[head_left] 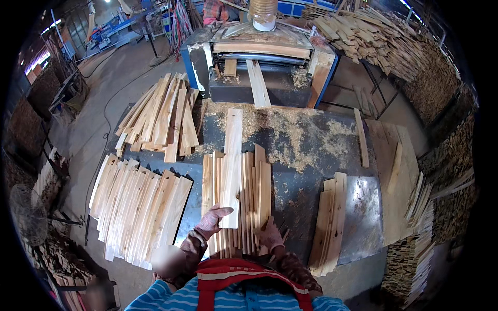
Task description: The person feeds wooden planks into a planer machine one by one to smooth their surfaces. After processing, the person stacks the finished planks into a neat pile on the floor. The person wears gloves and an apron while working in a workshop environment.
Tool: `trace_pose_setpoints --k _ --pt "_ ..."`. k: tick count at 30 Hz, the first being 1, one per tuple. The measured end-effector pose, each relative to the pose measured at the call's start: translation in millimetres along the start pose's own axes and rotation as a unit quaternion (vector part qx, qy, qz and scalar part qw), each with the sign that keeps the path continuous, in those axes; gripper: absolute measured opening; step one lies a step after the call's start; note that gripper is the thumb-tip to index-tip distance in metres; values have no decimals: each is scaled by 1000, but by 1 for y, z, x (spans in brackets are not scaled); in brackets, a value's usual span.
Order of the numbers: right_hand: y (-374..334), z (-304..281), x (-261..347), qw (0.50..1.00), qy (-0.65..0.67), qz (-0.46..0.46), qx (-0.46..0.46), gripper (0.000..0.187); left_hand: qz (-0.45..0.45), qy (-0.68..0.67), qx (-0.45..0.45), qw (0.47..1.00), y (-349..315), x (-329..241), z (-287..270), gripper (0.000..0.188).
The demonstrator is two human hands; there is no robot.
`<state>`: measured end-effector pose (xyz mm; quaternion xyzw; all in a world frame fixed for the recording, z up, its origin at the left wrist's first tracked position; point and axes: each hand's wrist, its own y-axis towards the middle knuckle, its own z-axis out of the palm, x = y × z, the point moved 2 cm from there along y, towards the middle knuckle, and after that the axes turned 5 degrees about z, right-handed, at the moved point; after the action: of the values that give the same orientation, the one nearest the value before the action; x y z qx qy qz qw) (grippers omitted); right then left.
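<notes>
A long pale wooden board lies lengthwise over a stack of narrower boards in front of me. My left hand, in a pinkish work glove, grips the board's near end, the thumb across its top face. My right hand, gloved too, rests against the right side of the stack near its close end, fingers extended along the wood. Ahead, another board sticks out of the mouth of a planer, sloping down toward the table. A shorter wood piece sits inside the opening.
Fanned boards and a loose pile occupy the left. A few boards and a single strip lie right. Shavings cover part of the dark table. Behind the planer is another person's sleeve.
</notes>
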<state>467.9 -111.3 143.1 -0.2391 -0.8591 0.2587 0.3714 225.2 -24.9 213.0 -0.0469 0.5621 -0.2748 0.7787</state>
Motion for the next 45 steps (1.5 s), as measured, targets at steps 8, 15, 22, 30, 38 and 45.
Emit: trace_pose_setpoints --k 8,15,22,30,38,45 --pt "-17 16 -52 973 -208 -39 -89 94 -19 -206 -37 978 38 -20 3 28" --pt "84 -116 87 944 -5 -181 -276 74 -17 -238 -28 971 71 -23 -3 38" --pt "195 -249 318 902 -102 -213 -362 95 -12 -152 -88 984 79 -21 -25 43" --pt "219 -214 301 953 96 -191 -214 60 52 -572 -18 818 87 13 -55 38" --pt "281 -186 155 872 463 -140 -66 25 104 -613 169 764 80 -15 -37 33" --pt "247 -205 296 924 152 -267 -228 94 92 -244 74 962 15 21 -120 19"
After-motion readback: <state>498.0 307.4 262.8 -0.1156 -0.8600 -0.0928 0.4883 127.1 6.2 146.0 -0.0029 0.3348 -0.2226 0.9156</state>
